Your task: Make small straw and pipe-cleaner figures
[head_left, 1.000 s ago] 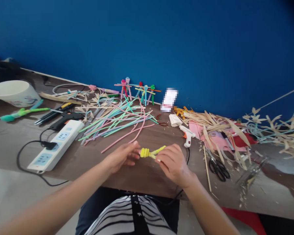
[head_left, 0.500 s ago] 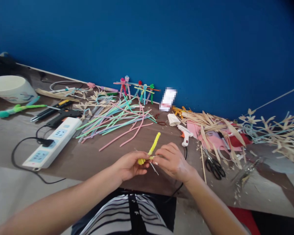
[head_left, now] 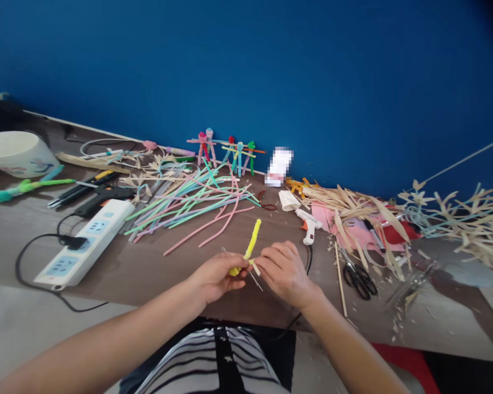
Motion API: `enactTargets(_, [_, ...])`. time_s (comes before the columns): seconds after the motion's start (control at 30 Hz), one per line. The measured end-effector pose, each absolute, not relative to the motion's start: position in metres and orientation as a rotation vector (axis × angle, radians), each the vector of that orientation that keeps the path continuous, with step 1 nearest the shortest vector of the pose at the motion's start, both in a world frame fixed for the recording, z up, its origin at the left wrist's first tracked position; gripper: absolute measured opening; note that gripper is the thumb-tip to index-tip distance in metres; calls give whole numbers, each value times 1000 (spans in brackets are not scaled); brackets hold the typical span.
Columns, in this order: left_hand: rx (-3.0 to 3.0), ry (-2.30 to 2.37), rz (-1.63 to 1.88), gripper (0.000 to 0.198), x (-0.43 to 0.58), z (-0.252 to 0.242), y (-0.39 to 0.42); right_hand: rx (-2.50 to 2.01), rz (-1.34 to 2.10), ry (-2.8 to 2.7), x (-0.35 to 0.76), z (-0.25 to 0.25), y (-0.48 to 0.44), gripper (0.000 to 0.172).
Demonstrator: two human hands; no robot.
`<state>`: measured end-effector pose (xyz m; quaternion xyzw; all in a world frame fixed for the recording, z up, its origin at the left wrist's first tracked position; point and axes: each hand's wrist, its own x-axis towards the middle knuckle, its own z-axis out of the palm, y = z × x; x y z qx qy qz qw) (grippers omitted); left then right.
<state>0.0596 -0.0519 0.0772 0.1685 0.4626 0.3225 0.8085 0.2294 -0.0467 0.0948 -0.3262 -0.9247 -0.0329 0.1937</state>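
Yellow pipe cleaner (head_left: 251, 241) stands in your left hand (head_left: 216, 276), fingers (head_left: 230, 264) closed around it. Your right hand (head_left: 284, 271), at 3 o'clock, pinches a pale strip (head_left: 254, 268).

Readable text: none | pixelated white card (head_left: 279, 166) by wall: illegible

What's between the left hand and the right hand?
The head view shows a yellow pipe cleaner and a thin silver wire between the left hand and right hand.
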Motion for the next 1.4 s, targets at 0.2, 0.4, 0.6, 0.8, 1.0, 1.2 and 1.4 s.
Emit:
enactTargets(0.2, [638, 1059, 825, 15, 61, 76, -55, -1083, 165, -2422, 222, 94, -50, 10])
enactTargets(0.4, [936, 1181, 904, 14, 62, 78, -55, -1222, 407, -2329, 218, 104, -51, 9])
enactTargets(0.6, [1243, 1265, 922, 9, 57, 78, -54, -1303, 737, -2164, 214, 108, -42, 6])
enactTargets(0.8, [1367, 1223, 875, 11, 53, 79, -55, -1383, 1482, -1844, 213, 102, -24, 11])
enactTargets(1.0, [1459, 1031, 955, 11, 45, 78, -50, -1269, 2005, -1437, 210, 102, -17, 10])
enactTargets(1.2, [1092, 1028, 952, 12, 49, 70, -49, -1086, 1997, -1174, 205, 95, -22, 30])
enactTargets(1.4, [682, 820, 926, 16, 56, 69, -50, -1124, 1825, -1181, 202, 80, -30, 13])
